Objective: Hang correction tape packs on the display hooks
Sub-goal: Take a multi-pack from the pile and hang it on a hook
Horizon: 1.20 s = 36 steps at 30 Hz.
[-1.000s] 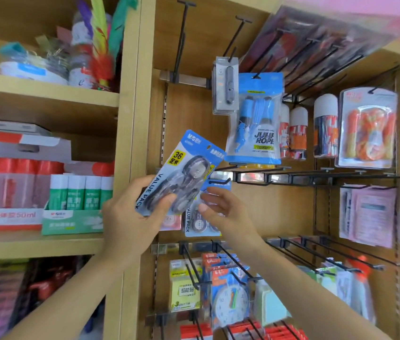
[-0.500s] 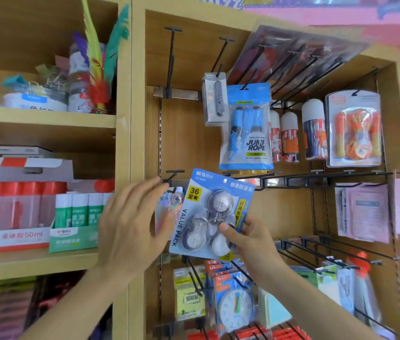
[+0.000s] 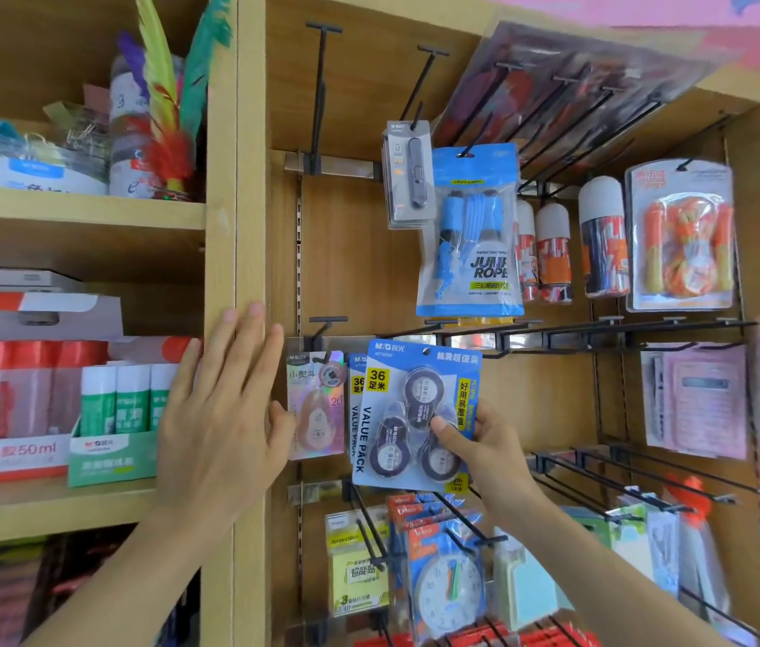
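Note:
A blue correction tape value pack (image 3: 408, 413) with three dark rollers hangs upright in the middle row, its top hole at a black hook. My right hand (image 3: 485, 448) pinches its lower right part, thumb on the front. Behind it shows the edge of a second blue pack (image 3: 355, 399). To the left hangs a pink holographic correction tape pack (image 3: 315, 408) on its own hook (image 3: 324, 326). My left hand (image 3: 224, 413) is flat with fingers spread, against the wooden upright, holding nothing, thumb near the pink pack.
A blue jump rope bag (image 3: 469, 235) and a grey cutter pack (image 3: 408, 175) hang above. Several bare black hooks (image 3: 602, 331) jut out to the right. Sticky notes and a clock pack (image 3: 446, 586) hang below. Glue boxes (image 3: 112, 422) fill the left shelf.
The blue pack passed from my left hand to my right and moved down and right to the hook, now hanging upright. My left hand let go and opened flat.

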Each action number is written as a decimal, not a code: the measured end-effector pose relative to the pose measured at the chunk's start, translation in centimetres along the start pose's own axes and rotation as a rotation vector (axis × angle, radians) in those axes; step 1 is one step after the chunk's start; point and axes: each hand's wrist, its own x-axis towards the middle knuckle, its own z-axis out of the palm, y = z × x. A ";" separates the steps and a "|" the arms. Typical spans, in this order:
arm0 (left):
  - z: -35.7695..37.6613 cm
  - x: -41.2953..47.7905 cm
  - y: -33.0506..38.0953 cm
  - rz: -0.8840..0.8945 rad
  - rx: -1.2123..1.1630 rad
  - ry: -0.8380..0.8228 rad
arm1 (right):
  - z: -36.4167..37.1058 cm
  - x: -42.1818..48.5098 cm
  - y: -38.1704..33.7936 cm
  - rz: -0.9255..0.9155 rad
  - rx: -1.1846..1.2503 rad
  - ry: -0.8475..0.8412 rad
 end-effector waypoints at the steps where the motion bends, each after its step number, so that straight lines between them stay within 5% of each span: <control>1: 0.0 0.0 0.0 -0.001 -0.002 0.003 | 0.0 0.0 0.2 0.002 -0.011 0.000; 25: 0.0 -0.6 -0.2 -0.020 -0.054 0.005 | 1.7 8.0 4.1 0.162 -0.317 0.117; 32: 0.0 -0.5 -0.2 -0.023 -0.066 -0.024 | 1.3 6.0 4.4 0.107 -0.561 0.201; 36: -0.1 -0.7 -0.2 -0.033 -0.128 -0.018 | 0.9 2.9 3.2 0.102 -0.477 0.135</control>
